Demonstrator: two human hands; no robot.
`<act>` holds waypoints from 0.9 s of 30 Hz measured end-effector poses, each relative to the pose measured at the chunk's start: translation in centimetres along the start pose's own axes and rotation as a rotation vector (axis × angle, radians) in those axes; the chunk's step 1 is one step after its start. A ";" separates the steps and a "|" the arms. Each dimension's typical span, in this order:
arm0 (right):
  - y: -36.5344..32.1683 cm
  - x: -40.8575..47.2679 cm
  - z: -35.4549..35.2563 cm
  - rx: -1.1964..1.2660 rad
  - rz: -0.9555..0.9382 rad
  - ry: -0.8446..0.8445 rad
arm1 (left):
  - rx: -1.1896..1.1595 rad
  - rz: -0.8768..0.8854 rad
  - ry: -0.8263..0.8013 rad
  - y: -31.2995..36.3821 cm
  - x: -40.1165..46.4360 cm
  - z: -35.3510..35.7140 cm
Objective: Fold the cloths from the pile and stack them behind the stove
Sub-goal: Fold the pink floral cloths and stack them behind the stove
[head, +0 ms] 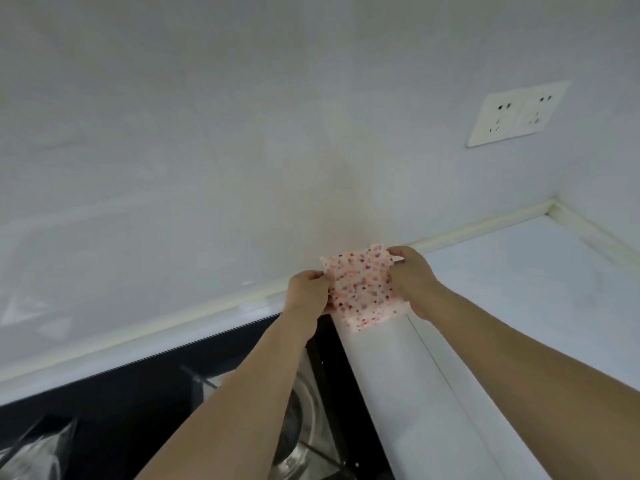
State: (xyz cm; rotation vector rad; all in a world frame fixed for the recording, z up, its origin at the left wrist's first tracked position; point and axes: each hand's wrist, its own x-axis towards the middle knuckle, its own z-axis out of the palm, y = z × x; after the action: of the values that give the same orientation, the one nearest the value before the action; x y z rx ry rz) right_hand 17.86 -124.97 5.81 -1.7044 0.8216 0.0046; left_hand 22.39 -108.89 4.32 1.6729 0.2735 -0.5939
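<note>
At the far left lower corner a crumpled clear plastic wrap [38, 452] lies on the black glass stove [121, 403], which occupies the lower left of the view and is set into the white desk [502, 289]. A burner with metal pan supports [298, 420] shows on the stove, partly hidden beneath the left forearm. A pale sealing strip [173, 323] runs along the joint between desk and white wall [242, 133]. The left hand [308, 294] reaches forward over the rear right corner of the stove, its fingers curled and pinching the left edge of the cloth [362, 285]. The cloth is small, white with pink, red and purple spots, folded to a rough rectangle and held between both hands close to the wall, above the strip of desk at the stove's rear right corner; whether its lower edge touches the desk cannot be told. The right hand [414, 278] grasps the cloth's right edge, fingertips pinched at the upper right corner. To the right, the desk surface extends toward a corner where two walls meet. High on the wall at the right a white double socket plate [516, 114] is mounted.
</note>
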 end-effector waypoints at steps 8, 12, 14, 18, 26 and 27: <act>4.6 7.1 0.0 -0.127 0.001 -0.028 | 0.105 0.000 0.055 -3.0 6.7 4.0; 5.4 7.3 -0.4 -0.212 -0.038 -0.012 | 0.174 0.026 0.072 -3.7 7.3 4.2; 5.2 6.3 -0.6 -0.296 -0.108 0.025 | 0.247 0.057 0.085 -3.6 6.5 3.8; 4.2 2.4 0.2 -0.381 -0.260 0.028 | 0.512 0.213 0.156 -2.7 2.5 2.1; 1.4 -8.7 6.7 -0.545 -0.515 -0.072 | 0.946 0.534 0.229 -4.1 -6.0 -7.5; 1.1 -10.1 7.8 -0.554 -0.530 -0.082 | 0.969 0.554 0.243 -4.4 -6.8 -9.4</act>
State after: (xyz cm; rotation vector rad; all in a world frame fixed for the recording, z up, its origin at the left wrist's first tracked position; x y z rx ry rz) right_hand 12.92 -113.16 6.56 -2.3877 0.2935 -0.0646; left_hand 16.68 -97.93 5.04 2.6206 -0.3766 -0.0688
